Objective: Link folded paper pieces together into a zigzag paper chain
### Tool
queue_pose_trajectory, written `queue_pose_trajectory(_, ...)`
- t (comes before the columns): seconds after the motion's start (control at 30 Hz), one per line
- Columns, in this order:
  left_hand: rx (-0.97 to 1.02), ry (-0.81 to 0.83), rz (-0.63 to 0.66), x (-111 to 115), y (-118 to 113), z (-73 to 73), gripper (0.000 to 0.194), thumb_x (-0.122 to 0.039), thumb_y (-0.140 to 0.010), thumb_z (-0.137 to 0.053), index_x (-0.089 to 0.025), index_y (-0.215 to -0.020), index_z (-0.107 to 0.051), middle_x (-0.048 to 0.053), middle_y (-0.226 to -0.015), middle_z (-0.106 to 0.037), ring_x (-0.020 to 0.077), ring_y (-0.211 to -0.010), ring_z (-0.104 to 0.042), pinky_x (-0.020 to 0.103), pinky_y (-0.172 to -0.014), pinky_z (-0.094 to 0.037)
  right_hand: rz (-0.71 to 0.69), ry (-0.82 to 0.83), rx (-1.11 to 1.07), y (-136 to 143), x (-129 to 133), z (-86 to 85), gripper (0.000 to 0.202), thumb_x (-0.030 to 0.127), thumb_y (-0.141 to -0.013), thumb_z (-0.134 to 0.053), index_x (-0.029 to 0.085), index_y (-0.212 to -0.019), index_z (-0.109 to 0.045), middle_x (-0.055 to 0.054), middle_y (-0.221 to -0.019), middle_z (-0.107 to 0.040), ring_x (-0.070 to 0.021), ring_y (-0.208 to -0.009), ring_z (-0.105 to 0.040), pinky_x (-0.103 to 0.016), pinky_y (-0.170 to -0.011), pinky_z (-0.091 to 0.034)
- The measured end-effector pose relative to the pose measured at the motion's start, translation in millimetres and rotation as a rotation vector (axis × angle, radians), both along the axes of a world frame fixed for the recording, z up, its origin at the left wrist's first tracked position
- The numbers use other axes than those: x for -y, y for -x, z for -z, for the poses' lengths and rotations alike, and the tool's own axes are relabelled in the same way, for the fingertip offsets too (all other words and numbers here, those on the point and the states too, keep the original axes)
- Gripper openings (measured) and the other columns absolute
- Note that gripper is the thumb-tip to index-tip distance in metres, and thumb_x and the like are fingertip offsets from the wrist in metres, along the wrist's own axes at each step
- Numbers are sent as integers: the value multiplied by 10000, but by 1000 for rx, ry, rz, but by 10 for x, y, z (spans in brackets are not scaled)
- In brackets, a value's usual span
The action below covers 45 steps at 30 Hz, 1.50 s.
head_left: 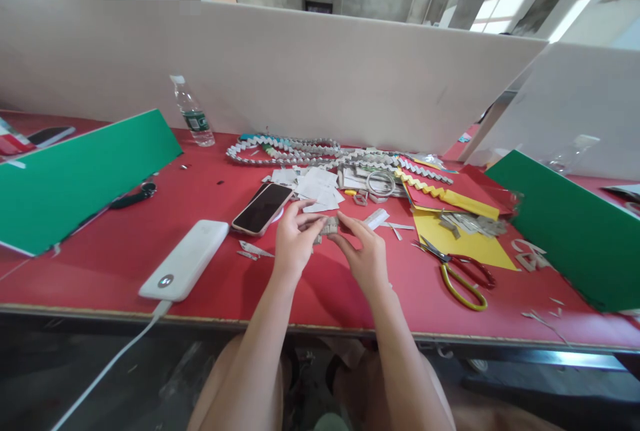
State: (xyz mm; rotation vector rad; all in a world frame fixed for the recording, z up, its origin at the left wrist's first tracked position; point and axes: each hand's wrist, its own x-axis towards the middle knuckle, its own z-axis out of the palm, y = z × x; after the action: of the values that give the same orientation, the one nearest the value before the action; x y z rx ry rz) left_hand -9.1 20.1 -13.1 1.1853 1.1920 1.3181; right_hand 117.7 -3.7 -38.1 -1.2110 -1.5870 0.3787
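Observation:
Above the red tabletop, my left hand [295, 241] and my right hand [364, 251] face each other with a small folded paper piece [330, 225] pinched between them. The piece is greyish and looks printed; its ends are partly hidden by my fingers. Behind my hands lie loose white paper slips [317, 188] and a long grey zigzag paper chain [295, 151]. A yellow zigzag chain [425, 186] joins a flat yellow strip on the right. Scissors [460, 271] with red and yellow handles lie partly spread, to the right of my right hand.
A phone [263, 208] and a white power bank [185, 261] with a cable lie left. A water bottle [194, 114] stands at the back. Green dividers [90, 174] flank the table, and a pale partition [300, 74] runs behind. Yellow paper [470, 248] lies right.

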Motion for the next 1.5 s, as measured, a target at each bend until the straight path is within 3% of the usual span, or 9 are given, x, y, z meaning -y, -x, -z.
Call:
queue_pose_trajectory(0.4,-5,20,53,14,-7,-25,424,-349,-629,-702,-179,-990,-558,75,-836,-697,117,-552,-600,158,-395,-400,-64,58,-120,-85,22,-92,289,285,-758,-627,233,-1042,-644,-62,-945,-648,-195,-858,-610,-340,-801,-496)
queue_pose_trajectory(0.8,29,86,-5,35,-29,-96,482,-358,-577,-728,-173,-987,-554,73,-843,-687,106,-545,-582,140,-368,-376,-157,135,-332,-72,-42,36,303,285,-761,-623,211,-1055,-627,-61,-998,-663,-185,-889,-628,-354,-841,-511)
queue_pose_trajectory(1.13,20,152,23,43,-29,-112,472,-357,-593,-725,-195,-1004,-557,70,-824,-697,70,-437,-528,126,-333,-317,-126,56,-203,-103,-30,-18,246,254,-772,-604,228,-1015,-637,-57,-955,-649,-182,-848,-618,-355,-810,-519)
queue_pose_trajectory(1.3,54,89,11,46,-55,-91,456,-359,-601,-717,-176,-987,-558,69,-827,-694,91,-503,-566,144,-374,-367,-132,73,-221,-96,0,-67,247,263,-789,-586,225,-1029,-626,-61,-967,-646,-184,-884,-611,-351,-829,-507)
queue_pose_trajectory(1.5,34,-26,10,36,-71,-7,429,-371,-636,-691,-181,-996,-557,70,-877,-684,118,-599,-606,156,-414,-410,-167,167,-365,-96,-43,-8,287,279,-759,-612,202,-1036,-604,-63,-978,-652,-177,-879,-617,-357,-838,-504)
